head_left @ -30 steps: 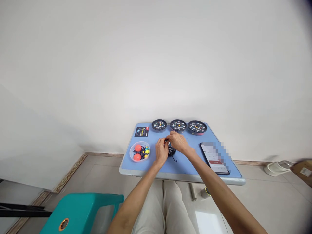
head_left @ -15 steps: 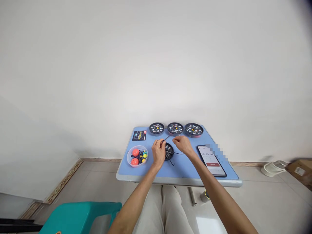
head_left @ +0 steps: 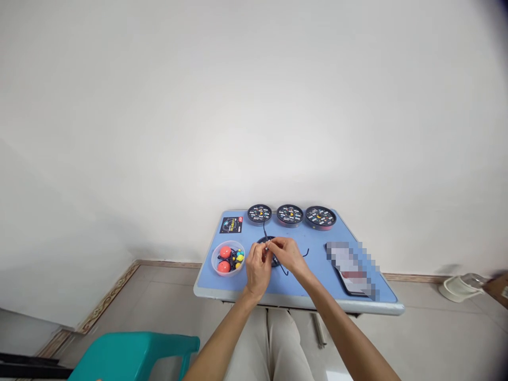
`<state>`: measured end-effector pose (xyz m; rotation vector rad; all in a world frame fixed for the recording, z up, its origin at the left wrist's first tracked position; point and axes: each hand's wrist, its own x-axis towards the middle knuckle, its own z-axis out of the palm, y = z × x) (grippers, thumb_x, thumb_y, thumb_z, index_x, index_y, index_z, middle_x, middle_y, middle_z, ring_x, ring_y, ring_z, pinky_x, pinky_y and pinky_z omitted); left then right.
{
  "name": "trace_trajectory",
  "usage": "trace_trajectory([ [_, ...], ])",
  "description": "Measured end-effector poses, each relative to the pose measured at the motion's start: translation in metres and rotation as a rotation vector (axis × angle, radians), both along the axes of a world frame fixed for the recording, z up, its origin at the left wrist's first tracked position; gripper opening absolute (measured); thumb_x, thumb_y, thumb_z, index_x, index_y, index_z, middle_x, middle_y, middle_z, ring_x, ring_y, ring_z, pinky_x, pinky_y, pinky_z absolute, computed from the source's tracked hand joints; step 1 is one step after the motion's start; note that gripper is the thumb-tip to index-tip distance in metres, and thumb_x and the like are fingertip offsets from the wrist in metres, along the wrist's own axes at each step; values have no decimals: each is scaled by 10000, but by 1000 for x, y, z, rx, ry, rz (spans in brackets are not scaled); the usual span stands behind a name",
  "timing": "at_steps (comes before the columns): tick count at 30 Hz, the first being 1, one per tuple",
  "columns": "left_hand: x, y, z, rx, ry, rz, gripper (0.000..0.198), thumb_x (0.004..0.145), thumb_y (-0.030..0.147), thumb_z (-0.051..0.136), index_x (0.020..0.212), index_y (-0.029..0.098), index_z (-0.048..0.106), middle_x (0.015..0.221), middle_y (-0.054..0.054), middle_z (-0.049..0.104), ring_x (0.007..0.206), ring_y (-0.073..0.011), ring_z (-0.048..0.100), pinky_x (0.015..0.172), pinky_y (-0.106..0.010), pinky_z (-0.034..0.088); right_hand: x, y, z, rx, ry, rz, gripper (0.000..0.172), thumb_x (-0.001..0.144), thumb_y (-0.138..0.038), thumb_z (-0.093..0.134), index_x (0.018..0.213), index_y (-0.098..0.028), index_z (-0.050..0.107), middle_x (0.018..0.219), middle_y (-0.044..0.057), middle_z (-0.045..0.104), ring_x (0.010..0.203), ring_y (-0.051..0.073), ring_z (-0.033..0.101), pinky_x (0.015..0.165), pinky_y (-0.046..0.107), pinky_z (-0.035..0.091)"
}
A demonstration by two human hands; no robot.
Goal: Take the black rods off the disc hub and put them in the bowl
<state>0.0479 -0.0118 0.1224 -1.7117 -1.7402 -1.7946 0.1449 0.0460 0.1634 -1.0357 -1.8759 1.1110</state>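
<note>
My left hand (head_left: 256,266) and my right hand (head_left: 286,253) meet over a black round disc (head_left: 265,242) lying mid-table on the blue table (head_left: 309,286). Both pinch a thin black rod (head_left: 264,230) that sticks up from between the fingertips. Other thin black wires (head_left: 305,254) curl out on the table to the right of my right hand. A clear bowl (head_left: 227,257) with red balls and small coloured balls stands left of my left hand.
Three black round discs (head_left: 259,214), (head_left: 289,214), (head_left: 320,217) line the table's far edge, with a small black card (head_left: 230,225) at their left. A phone (head_left: 351,267) lies at the right. A teal stool (head_left: 130,354) stands at lower left. A white wall is behind.
My hands came together over the middle disc. The black rod, held slanted between them before, now stands upright at my fingertips. The view shifted slightly.
</note>
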Motion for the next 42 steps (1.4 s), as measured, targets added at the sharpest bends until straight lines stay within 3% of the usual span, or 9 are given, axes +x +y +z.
trace_trajectory([
  [6, -5, -29, 9, -93, -40, -128, 139, 893, 290, 558, 951, 218, 662, 765, -10, 605, 548, -100, 491, 512, -231, 414, 2, -10, -11, -77, 62, 23, 229, 727, -317, 507, 637, -170, 659, 617, 26, 668, 582, 147, 568, 555, 241, 393],
  [12, -23, -45, 24, -197, -563, -137, 316, 830, 454, 617, 1032, 212, 636, 750, 15, 575, 479, -64, 469, 423, -201, 366, 12, -33, -2, -183, 18, 65, 237, 692, -332, 508, 533, -182, 600, 534, 9, 618, 470, 110, 426, 485, 238, 319],
  [15, -32, -43, 31, -263, -667, -199, 388, 768, 494, 672, 1006, 189, 643, 611, 48, 548, 433, -60, 445, 391, -185, 323, 14, -46, 6, -206, 40, 104, 227, 681, -320, 504, 510, -183, 564, 507, -11, 559, 473, 100, 399, 490, 236, 308],
  [19, -38, -42, 37, -275, -730, -218, 380, 714, 543, 694, 797, 179, 622, 474, 72, 494, 387, -60, 407, 364, -176, 307, 15, -56, 6, -185, 163, 110, 204, 679, -379, 587, 690, -178, 618, 538, -40, 511, 511, 109, 424, 506, 234, 333],
  [22, -42, -48, 39, -284, -751, -218, 388, 711, 558, 688, 739, 183, 592, 472, 67, 501, 387, -64, 410, 353, -178, 303, 14, -62, -2, -166, 253, 124, 301, 653, -391, 654, 870, -183, 630, 599, -50, 516, 540, 118, 458, 521, 238, 377],
  [25, -46, -55, 38, -324, -756, -219, 390, 722, 559, 687, 705, 186, 574, 459, 65, 496, 387, -62, 400, 365, -179, 314, 11, -70, -11, -76, 240, 99, 237, 725, -360, 623, 884, -184, 638, 644, -25, 553, 563, 127, 488, 539, 248, 409],
  [29, -48, -63, 33, -355, -751, -199, 446, 707, 608, 681, 647, 189, 541, 480, 54, 508, 397, -62, 406, 364, -181, 320, 9, -81, -16, 189, 143, 9, 167, 823, -325, 579, 862, -183, 658, 657, 4, 594, 581, 138, 512, 545, 250, 408],
  [34, -48, -70, 24, -393, -711, -215, 442, 738, 613, 653, 689, 186, 553, 470, 61, 498, 398, -61, 402, 369, -177, 323, 9, -91, -18, 461, 60, -35, 201, 918, -317, 521, 845, -183, 653, 681, 13, 605, 563, 126, 518, 542, 241, 401],
  [42, -51, -80, 15, -406, -686, -208, 400, 793, 578, 614, 739, 186, 555, 565, 57, 528, 433, -57, 450, 376, -164, 347, 4, -98, -24, 466, 42, -39, 214, 944, -290, 491, 838, -188, 647, 680, 9, 593, 573, 121, 512, 549, 238, 393],
])
